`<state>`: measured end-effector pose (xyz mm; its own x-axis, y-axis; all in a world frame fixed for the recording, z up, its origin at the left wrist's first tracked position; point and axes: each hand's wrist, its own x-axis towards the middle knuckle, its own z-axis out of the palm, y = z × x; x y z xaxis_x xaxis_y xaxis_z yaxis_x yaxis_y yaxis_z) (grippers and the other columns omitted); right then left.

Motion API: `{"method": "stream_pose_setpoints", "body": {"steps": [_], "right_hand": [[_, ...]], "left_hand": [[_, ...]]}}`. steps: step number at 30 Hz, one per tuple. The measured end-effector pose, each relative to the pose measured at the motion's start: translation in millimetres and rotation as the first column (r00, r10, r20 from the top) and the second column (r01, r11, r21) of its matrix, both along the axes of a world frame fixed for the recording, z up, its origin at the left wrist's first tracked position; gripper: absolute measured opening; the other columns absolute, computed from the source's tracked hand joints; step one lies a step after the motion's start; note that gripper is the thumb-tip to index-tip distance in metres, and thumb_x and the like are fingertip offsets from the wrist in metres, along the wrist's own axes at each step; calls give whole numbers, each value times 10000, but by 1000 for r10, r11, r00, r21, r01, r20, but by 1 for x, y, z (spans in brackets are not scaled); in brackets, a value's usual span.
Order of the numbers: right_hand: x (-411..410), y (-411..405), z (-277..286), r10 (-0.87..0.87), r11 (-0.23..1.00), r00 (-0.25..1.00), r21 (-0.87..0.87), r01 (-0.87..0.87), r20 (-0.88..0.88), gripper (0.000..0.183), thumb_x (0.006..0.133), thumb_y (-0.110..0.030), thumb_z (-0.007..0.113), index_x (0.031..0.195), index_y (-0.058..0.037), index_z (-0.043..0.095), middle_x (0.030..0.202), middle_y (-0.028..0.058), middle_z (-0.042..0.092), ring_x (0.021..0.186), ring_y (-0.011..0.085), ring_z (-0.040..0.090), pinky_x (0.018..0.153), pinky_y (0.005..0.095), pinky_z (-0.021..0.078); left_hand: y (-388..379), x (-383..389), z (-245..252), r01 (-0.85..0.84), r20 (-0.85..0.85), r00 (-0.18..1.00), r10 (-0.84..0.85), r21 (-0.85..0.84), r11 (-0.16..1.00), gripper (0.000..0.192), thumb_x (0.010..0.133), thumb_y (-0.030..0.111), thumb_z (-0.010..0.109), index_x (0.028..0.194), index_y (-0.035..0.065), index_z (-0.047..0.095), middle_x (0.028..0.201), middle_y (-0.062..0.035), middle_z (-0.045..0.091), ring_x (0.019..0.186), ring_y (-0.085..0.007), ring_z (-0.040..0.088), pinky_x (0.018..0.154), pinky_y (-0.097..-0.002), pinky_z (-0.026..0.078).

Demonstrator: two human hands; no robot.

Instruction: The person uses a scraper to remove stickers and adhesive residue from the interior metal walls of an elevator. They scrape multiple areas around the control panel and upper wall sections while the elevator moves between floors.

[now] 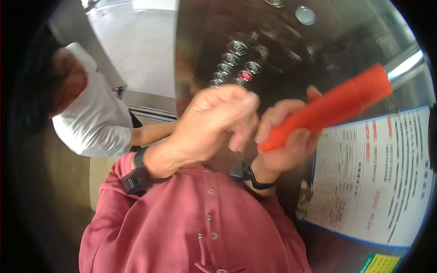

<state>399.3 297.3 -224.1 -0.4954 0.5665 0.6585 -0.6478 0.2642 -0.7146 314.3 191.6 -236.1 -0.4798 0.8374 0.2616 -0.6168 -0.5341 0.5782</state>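
Note:
My right hand, right of centre, grips the lower end of a red cylindrical object that slants up to the right; what it is cannot be told. Its upper end meets or overlaps a shiny metal handrail in the picture. My left hand is blurred, with fingers curled and nothing seen in them. It is just below the round elevator buttons, partly covering the lower ones. One button glows red. Both wrists wear dark straps with small devices.
A person in a white shirt stands close at the left, one forearm reaching behind my left hand. Beyond is an open doorway with a pale floor and a metal sill. A blue-edged printed notice is on the wall at the right.

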Motion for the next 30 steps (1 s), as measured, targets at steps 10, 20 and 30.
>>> {"method": "stream_pose_setpoints", "body": {"steps": [10, 20, 30], "right_hand": [[-1, 17, 4, -38, 985, 996, 169, 24, 76, 657, 1009, -501, 421, 1233, 107, 306, 667, 124, 538, 459, 154, 485, 459, 247, 414], [-1, 41, -7, 330, 939, 944, 108, -327, -10, 492, 1016, -442, 433, 1243, -6, 420, 668, 75, 514, 498, 178, 503, 663, 423, 497], [-12, 39, -8, 478, 876, 875, -29, -481, -78, 472, 982, -478, 494, 1196, -60, 449, 655, 34, 502, 507, 182, 512, 948, 640, 386]], "left_hand": [[18, 4, -19, -27, -128, 992, 4, -177, 984, 96, 976, 134, 583, 959, 43, 608, 826, 1, 620, 679, -68, 567, 664, -219, 459], [12, 18, -31, -70, -185, 982, 38, -170, 983, 262, 879, -45, 629, 1134, 14, 614, 990, -28, 686, 926, -77, 634, 842, -242, 507], [23, 16, -36, -86, -257, 964, 60, -93, 992, 412, 826, -55, 683, 1223, -10, 583, 911, 12, 630, 842, -28, 591, 754, -198, 499]]}}
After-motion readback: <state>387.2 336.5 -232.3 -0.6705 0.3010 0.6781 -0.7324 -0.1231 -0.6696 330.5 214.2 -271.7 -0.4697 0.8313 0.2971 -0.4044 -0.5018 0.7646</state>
